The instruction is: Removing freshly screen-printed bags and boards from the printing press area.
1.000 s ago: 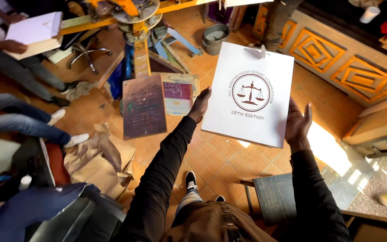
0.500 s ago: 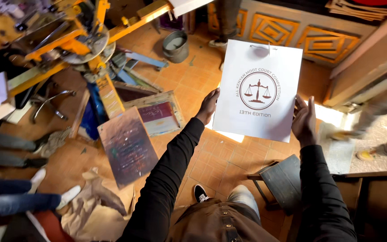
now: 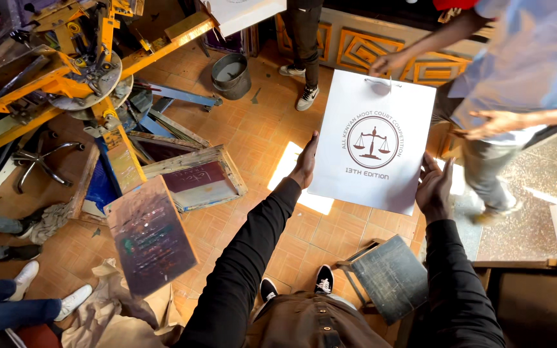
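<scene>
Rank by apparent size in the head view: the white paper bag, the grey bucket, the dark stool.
1. white paper bag, held nearer the camera, so its lead is unsure
2. dark stool
3. grey bucket

The yellow screen-printing carousel (image 3: 91,64) fills the upper left, and serves here as the landmark. Just right of it a grey bucket (image 3: 231,75) stands on the orange tiled floor (image 3: 259,135). Below the carousel a wooden-framed screen (image 3: 196,179) lies flat, and lower still a dark, ink-stained board (image 3: 151,235) sits tilted beside crumpled brown paper (image 3: 114,309). Well to the right and below, a small dark stool (image 3: 388,277) stands. Far right of the carousel a person in a pale blue shirt (image 3: 530,58) reaches out. Left and below it, legs in jeans with white shoes (image 3: 75,299) show.
</scene>
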